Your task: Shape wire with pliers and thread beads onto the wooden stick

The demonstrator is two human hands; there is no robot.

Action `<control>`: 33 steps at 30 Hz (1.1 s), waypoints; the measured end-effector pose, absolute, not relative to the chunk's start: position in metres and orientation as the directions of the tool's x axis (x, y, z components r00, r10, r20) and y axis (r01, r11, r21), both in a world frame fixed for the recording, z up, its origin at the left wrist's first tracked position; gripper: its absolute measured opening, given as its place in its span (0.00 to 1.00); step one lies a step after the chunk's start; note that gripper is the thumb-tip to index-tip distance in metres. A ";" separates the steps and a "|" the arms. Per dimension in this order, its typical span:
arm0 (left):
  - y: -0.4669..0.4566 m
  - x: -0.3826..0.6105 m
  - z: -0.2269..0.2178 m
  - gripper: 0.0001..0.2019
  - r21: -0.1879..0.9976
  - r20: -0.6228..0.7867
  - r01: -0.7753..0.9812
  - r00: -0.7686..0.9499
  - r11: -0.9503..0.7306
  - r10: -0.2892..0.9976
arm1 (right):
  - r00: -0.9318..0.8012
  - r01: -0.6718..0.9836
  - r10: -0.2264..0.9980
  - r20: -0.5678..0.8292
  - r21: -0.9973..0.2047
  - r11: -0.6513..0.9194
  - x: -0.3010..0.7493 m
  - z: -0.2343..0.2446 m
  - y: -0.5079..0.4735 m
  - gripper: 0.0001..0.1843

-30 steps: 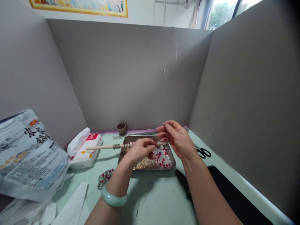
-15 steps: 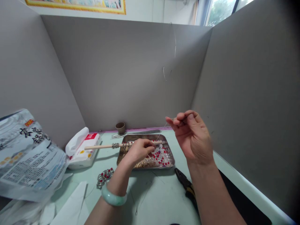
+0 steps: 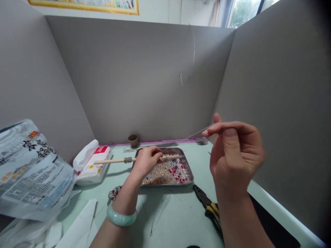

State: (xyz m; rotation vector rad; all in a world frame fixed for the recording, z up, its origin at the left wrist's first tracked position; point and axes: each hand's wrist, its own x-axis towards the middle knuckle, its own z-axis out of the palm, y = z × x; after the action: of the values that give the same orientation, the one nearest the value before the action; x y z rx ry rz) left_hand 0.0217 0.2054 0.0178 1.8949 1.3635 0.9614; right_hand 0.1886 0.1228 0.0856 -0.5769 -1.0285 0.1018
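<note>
My left hand (image 3: pixel 146 161) is closed around a thin wooden stick (image 3: pixel 111 161) that carries a small silver beaded piece. The stick lies level above a metal tray (image 3: pixel 190 176) filled with white, red and gold beads. My right hand (image 3: pixel 234 155) is raised to the right of the tray, fingers pinched on a fine thread or wire (image 3: pixel 192 135). That thread runs taut down and left toward my left hand. A green bangle (image 3: pixel 121 217) sits on my left wrist.
Grey partition walls enclose the pale green desk on three sides. A wet-wipe pack (image 3: pixel 91 165) and a printed plastic bag (image 3: pixel 31 168) lie at the left. Yellow-handled pliers (image 3: pixel 209 208) lie right of the tray, a beaded ornament (image 3: pixel 113 194) in front, a small brown cup (image 3: pixel 133 140) behind.
My right hand has pulled away from the left, rising up and to the right and drawing the thread taut. The left hand shifted slightly toward the tray's far left corner with the stick.
</note>
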 end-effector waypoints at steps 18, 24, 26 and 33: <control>0.209 0.019 0.010 0.11 0.798 0.130 0.551 0.239 -0.245 0.962 | 0.584 0.348 0.123 0.802 -0.385 0.855 0.192 0.101 0.106 0.07; 0.198 0.022 0.026 0.09 0.860 0.145 0.443 0.263 -0.253 0.954 | 0.314 0.236 0.634 0.707 -0.705 0.669 0.199 0.085 0.126 0.04; 0.193 0.024 0.033 0.09 0.877 0.155 0.402 0.283 -0.264 0.946 | 0.130 0.296 0.794 0.594 -0.787 0.541 0.197 0.075 0.137 0.05; 0.184 0.027 0.046 0.09 0.923 0.150 0.299 0.299 -0.242 0.942 | -0.081 0.268 0.946 0.314 -0.907 0.324 0.179 0.050 0.156 0.06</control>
State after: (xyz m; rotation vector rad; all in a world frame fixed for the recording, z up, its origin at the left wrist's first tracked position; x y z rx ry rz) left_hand 0.0267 0.1835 0.0461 1.7260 1.1305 0.9616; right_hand 0.1792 0.1558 0.0497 -1.1358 -1.5757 0.8388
